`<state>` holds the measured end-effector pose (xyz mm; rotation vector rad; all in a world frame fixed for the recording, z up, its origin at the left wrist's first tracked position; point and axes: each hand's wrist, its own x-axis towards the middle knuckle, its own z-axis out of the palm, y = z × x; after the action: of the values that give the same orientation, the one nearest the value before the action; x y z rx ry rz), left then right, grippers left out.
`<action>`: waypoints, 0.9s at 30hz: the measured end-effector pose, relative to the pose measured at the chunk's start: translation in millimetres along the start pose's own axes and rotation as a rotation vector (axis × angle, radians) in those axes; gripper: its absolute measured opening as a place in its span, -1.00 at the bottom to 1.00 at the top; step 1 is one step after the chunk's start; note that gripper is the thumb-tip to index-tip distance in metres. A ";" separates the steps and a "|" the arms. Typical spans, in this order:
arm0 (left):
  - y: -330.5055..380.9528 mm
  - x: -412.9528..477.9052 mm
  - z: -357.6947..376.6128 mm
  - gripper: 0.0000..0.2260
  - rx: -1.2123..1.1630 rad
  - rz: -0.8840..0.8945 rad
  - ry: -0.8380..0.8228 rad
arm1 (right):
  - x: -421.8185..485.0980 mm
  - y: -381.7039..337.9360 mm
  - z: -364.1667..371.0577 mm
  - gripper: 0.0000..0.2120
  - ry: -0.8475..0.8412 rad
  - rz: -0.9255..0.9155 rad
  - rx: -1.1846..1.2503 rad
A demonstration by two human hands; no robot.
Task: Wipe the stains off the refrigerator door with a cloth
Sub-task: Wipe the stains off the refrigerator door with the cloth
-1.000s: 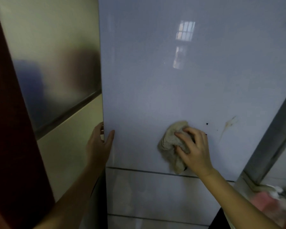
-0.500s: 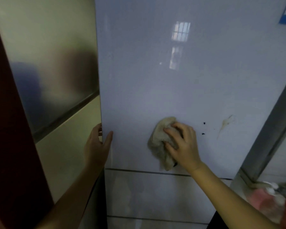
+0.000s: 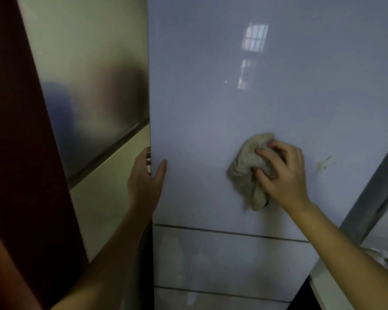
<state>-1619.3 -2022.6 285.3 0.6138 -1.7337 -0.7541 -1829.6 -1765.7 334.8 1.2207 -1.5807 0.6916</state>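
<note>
Your right hand [image 3: 282, 173] presses a bunched cloth [image 3: 248, 168] flat against the refrigerator door [image 3: 211, 108], fingers curled over the wad and gripping it. The cloth looks soft and limp, with a loose tail hanging below your palm; keep it balled under your fingertips so it doesn't slip on the glossy panel, which looks slick. A faint brownish stain [image 3: 326, 163] sits just beyond your knuckles, to the right of the hand and not yet covered. Your left hand [image 3: 143, 177] wraps the door's left edge, thumb on the front face and fingers behind, steadying it. No containers are clearly in view.
</note>
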 end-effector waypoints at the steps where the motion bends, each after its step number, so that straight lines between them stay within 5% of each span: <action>1: 1.4 0.6 1.1 -0.54 -0.015 -0.022 -0.001 | 4.2 0.0 -0.6 -0.65 0.003 0.001 0.003; 11: 1.6 -2.1 7.5 -0.55 -0.087 -0.050 -0.001 | -47.0 2.0 0.8 -0.66 -0.085 0.038 -0.018; 20: 1.1 -4.5 11.8 -0.55 -0.066 -0.065 0.035 | -36.3 45.2 -30.4 -0.63 0.053 0.179 -0.079; 27: 17.3 -16.8 14.9 -0.54 -0.055 -0.131 0.087 | -72.1 49.8 -10.8 -0.59 -0.153 -0.142 -0.021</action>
<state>-1629.7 -1996.3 284.6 0.7180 -1.5995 -0.8512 -1871.6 -1712.8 277.9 1.3831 -1.6029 0.4992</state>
